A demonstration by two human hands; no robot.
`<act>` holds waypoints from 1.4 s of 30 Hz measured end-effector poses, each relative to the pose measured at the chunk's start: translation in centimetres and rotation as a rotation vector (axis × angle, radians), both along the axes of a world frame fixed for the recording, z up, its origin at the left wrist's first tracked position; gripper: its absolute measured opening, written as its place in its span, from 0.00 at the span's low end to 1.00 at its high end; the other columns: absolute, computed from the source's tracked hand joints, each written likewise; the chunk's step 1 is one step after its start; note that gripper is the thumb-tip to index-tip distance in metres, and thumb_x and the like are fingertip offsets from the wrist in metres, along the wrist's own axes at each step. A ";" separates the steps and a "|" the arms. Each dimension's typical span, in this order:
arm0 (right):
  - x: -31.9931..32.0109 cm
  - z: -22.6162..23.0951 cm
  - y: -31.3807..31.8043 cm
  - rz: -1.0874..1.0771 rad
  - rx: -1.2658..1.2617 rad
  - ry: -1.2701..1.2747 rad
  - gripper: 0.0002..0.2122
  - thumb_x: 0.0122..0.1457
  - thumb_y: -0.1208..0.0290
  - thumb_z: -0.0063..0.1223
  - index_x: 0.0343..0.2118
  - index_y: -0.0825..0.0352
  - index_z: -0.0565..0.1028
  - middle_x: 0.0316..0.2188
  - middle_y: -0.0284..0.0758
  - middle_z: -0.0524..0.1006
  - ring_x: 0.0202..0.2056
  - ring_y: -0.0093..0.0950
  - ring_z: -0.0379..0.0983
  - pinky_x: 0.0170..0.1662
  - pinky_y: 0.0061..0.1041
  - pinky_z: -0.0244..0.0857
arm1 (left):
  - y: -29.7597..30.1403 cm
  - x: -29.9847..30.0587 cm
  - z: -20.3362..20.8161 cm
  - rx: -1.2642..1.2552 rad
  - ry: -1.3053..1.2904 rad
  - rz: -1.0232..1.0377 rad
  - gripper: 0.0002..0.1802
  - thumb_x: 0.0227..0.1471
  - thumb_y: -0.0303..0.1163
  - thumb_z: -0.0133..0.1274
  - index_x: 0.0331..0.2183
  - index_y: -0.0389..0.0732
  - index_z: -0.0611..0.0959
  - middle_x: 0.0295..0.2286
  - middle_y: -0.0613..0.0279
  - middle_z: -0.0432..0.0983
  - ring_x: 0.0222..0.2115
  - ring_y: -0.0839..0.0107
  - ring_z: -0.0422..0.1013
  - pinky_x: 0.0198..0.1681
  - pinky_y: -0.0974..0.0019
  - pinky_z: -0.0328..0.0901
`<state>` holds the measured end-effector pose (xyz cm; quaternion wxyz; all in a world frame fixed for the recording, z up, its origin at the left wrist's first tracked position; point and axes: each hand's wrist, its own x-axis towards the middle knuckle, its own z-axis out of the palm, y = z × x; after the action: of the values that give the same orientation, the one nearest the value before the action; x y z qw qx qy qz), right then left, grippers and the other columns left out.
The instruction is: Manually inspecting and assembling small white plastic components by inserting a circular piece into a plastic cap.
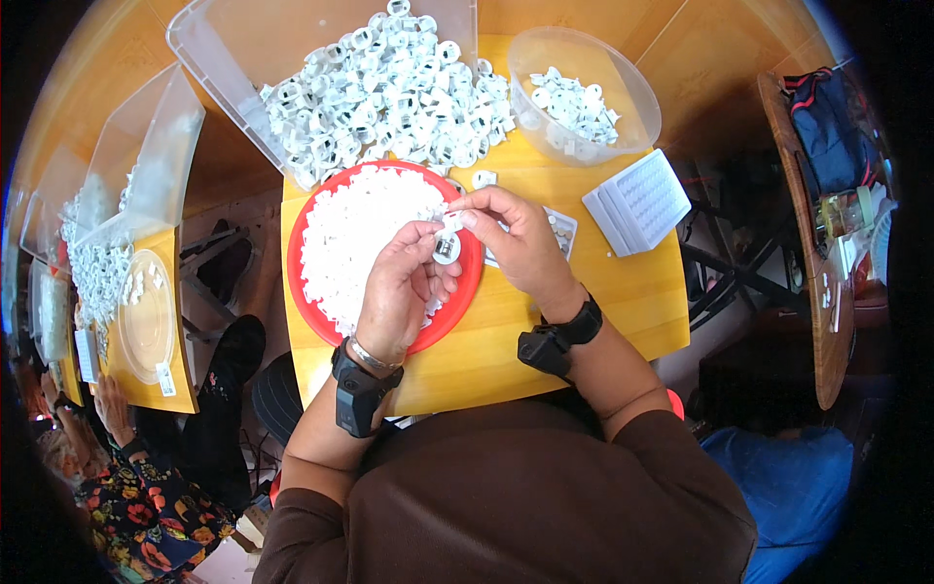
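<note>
White plastic housing (447, 249) rests in the curled left hand (397, 282), apparently steadied for the right hand (520, 243), whose fingertips pinch a small white piece (451, 222).

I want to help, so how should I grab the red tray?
Probably grip the red tray by its rim, from left and right: it's round and heaped with small white pieces, so opposite holds should keep it level; larger white parts crowd its far edge.

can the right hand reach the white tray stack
Probably yes: only a low tray lies between the right hand and the stack, though that hand is busy with a white part.
</note>
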<state>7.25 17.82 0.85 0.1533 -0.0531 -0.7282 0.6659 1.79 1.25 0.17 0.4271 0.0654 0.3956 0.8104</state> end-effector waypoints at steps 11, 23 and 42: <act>0.5 1.6 -0.3 0.071 0.444 0.184 0.06 0.54 0.79 0.50 0.34 0.66 0.77 0.30 0.39 0.76 0.32 0.36 0.72 0.36 0.29 0.66 | 0.2 0.1 0.1 0.001 -0.001 0.043 0.11 0.61 0.35 0.42 0.40 0.37 0.72 0.27 0.61 0.75 0.25 0.75 0.71 0.26 0.76 0.64; 0.6 1.8 0.0 0.092 0.441 0.165 0.05 0.55 0.78 0.51 0.33 0.67 0.77 0.27 0.39 0.75 0.31 0.36 0.72 0.35 0.30 0.66 | 0.1 0.0 0.3 -0.071 0.067 0.055 0.12 0.61 0.34 0.41 0.40 0.37 0.72 0.27 0.61 0.75 0.24 0.76 0.71 0.26 0.77 0.64; 0.6 0.5 -1.5 -0.006 0.196 0.155 0.04 0.52 0.81 0.56 0.31 0.69 0.75 0.27 0.34 0.75 0.28 0.23 0.74 0.31 0.21 0.68 | 0.4 0.6 0.0 0.054 0.069 0.090 0.10 0.61 0.32 0.42 0.41 0.38 0.73 0.29 0.63 0.74 0.26 0.78 0.69 0.28 0.76 0.64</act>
<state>7.82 16.31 1.35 0.2157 0.0115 -0.7758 0.5929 2.38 1.64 0.15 0.3745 0.0871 0.3907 0.8364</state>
